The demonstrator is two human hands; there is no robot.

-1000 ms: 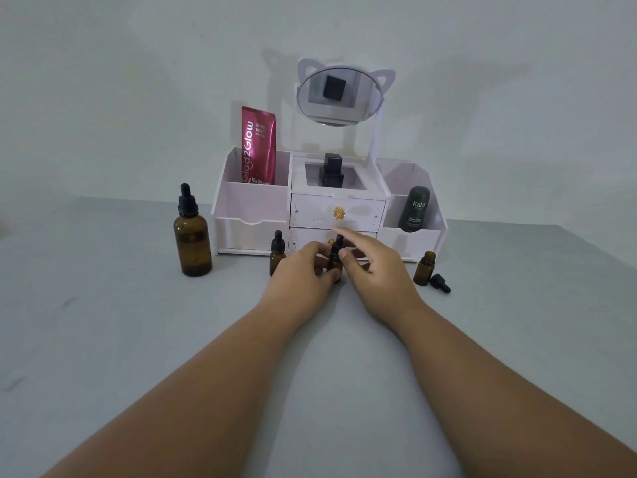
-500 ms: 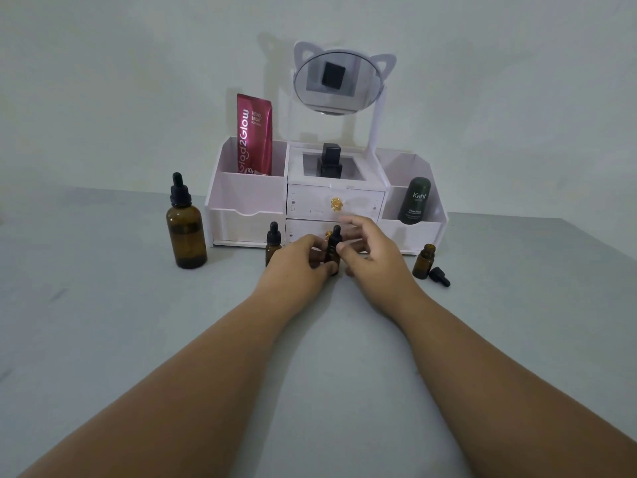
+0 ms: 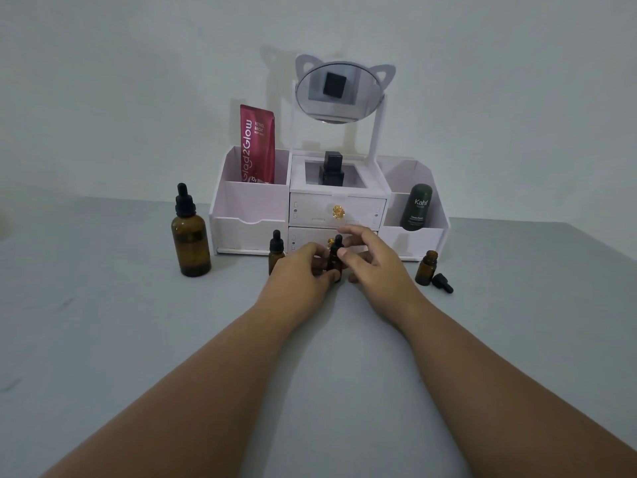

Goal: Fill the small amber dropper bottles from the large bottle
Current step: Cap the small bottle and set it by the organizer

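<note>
While the left hand [image 3: 300, 270] keeps its grip curled round the small amber bottle [image 3: 333, 267] standing on the worktop [image 3: 103, 322], the right hand [image 3: 374, 262] pinches its dropper cap [image 3: 339, 242]. Risk: twisting the cap against a loose hold could tip the bottle into 1 capped neighbour [image 3: 276, 251]. The large bottle [image 3: 190, 236] stands capped, well apart to the left.

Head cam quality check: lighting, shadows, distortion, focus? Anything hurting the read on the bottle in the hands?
Head view: dim, flat grey-blue light, no glare; the mirror throws a soft cat-eared shadow on the wall; wide-angle stretch swells the forearms; focus is fine, the Kahf bottle label reads; the small bottle held between left hand and right hand is dark, detail lost.
</note>
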